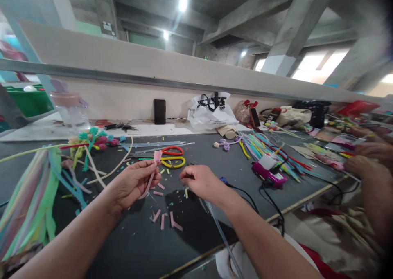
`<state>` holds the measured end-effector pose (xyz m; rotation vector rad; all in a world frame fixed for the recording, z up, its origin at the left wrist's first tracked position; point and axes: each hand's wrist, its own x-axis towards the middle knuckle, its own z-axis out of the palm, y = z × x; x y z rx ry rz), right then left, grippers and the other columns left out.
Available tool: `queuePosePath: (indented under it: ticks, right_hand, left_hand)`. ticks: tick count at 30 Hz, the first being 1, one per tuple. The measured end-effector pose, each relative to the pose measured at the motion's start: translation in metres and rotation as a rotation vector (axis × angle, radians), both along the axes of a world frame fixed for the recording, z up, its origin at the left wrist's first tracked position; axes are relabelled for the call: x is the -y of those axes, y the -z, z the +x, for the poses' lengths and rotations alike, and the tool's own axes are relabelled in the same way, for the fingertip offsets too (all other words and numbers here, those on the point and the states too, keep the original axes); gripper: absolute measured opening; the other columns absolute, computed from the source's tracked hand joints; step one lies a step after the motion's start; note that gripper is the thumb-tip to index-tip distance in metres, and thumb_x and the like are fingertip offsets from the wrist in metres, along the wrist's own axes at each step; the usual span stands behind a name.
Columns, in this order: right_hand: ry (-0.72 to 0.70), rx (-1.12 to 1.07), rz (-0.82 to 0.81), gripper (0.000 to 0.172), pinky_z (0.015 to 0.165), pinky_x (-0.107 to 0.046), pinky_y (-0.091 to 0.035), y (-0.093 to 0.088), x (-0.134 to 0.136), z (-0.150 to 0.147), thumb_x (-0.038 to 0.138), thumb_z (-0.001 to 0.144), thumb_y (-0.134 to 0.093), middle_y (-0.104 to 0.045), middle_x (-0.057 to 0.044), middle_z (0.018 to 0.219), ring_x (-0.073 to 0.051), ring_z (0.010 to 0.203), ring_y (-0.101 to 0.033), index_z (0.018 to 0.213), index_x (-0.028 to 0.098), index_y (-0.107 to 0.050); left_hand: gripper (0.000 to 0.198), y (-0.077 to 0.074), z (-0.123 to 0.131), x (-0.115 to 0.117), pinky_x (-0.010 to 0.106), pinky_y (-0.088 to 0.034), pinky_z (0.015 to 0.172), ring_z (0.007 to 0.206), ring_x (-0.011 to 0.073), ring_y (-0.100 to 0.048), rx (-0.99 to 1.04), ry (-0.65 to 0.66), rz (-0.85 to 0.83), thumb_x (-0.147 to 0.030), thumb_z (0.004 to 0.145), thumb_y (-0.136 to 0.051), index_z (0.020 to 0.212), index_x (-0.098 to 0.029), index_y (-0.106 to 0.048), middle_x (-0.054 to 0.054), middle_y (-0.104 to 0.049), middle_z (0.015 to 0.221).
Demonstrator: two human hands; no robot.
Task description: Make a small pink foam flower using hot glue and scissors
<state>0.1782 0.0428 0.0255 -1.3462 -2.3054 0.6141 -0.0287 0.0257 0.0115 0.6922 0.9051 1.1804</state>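
Observation:
My left hand [133, 181] is closed in a pinch around a pink pipe cleaner [149, 185]. A bunched pink tuft [157, 157] stands above the fingertips, and the strand hangs down below them. Just to the right, my right hand [199, 183] hovers with its fingers curled together; whatever lies in them is hidden. A clear rod [219, 228] runs from beneath that wrist toward the table's front edge. Behind my left fingertips lie scissors [173, 161] with one red and one yellow handle loop. Several short pink cut pieces [162, 221] are scattered below both hands.
Bundled pastel strips [27, 201] and fuzzy flowers [92, 138] are at left. A phone [159, 111] leans on the partition near a white bag [211, 111]. To the right are coloured pipe cleaners [254, 144], a purple device [270, 174] with cables, and a co-worker's hands [365, 160].

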Motion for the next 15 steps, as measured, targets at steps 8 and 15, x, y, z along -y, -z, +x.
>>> queuePosePath:
  ticks: [8,15]
  right_hand:
    - [-0.205,0.131,-0.004,0.013,0.057,-0.02,-0.036,0.005,0.016,-0.01,0.02,0.075,-0.057,-0.069,0.0,0.072,-0.013,0.065,-0.058,0.077,0.021,-0.069]
    - [0.083,0.483,0.038,0.011,0.061,-0.024,-0.035,-0.03,-0.006,0.039,0.025,0.077,-0.055,-0.066,-0.002,0.086,-0.016,0.076,-0.057,0.083,0.021,-0.064]
  left_hand:
    - [0.012,0.0,0.003,0.001,0.019,-0.054,0.052,0.05,0.0097,-0.062,-0.005,-0.018,0.011,-0.003,0.079,-0.053,0.079,-0.01,-0.063,0.003,-0.062,0.062]
    - [0.009,0.003,0.006,0.001,0.017,-0.052,0.049,0.049,0.0085,-0.06,-0.067,-0.011,0.046,-0.006,0.079,-0.055,0.08,-0.011,-0.062,0.001,-0.06,0.061]
